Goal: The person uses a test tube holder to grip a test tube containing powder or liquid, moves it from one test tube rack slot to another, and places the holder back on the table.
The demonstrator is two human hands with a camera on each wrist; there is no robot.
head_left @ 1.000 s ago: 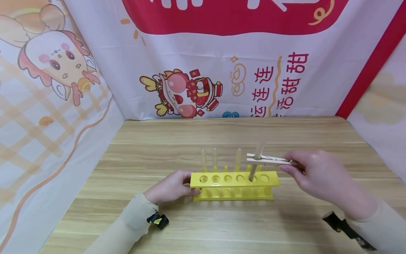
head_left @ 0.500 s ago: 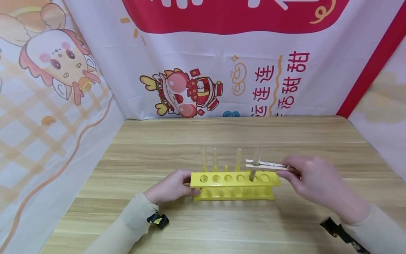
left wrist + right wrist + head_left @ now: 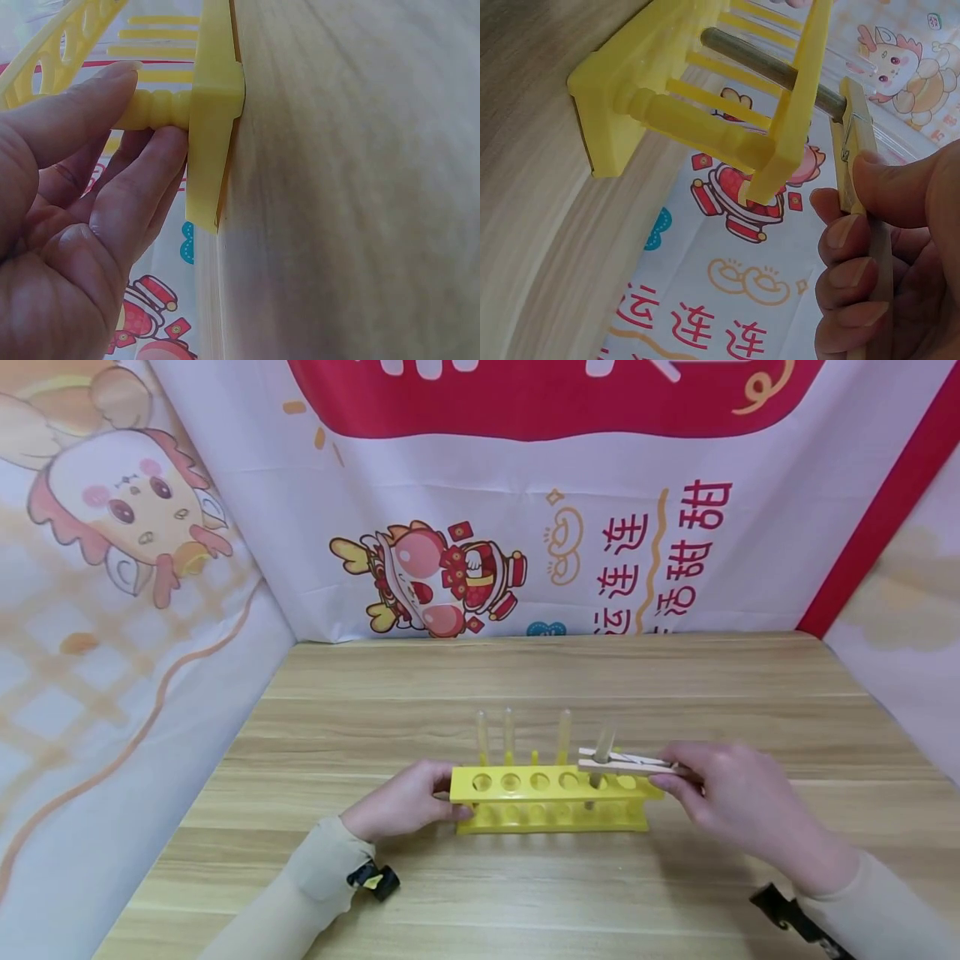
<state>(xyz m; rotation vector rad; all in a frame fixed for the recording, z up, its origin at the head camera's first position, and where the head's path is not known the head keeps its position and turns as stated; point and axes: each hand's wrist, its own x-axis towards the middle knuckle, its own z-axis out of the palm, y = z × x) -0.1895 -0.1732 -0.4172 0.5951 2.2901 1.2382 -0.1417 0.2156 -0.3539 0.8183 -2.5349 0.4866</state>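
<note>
A yellow test tube rack [image 3: 517, 795] stands on the table. My left hand [image 3: 401, 802] holds its left end; in the left wrist view the thumb and fingers pinch the end post [image 3: 159, 109]. My right hand [image 3: 750, 806] grips a wooden test tube holder [image 3: 637, 765], clipped round a glass test tube [image 3: 604, 739]. That tube, tilted slightly, passes through a hole towards the rack's right end. Dark greyish contents fill its lower part [image 3: 754, 58] in the right wrist view, where its bottom appears at or close to the rack's base.
Three clear test tubes [image 3: 565, 735] stand over pegs along the rack's back. Other holes in the top plate hold no tube. Wooden table top [image 3: 420, 685] surrounds the rack. A printed cloth [image 3: 465, 468] hangs at the table's far edge, with more cloth at both sides.
My right hand has moved down and slightly left with the holder, lowering the tube further through the rack's hole. My left hand and the rack have stayed in place.
</note>
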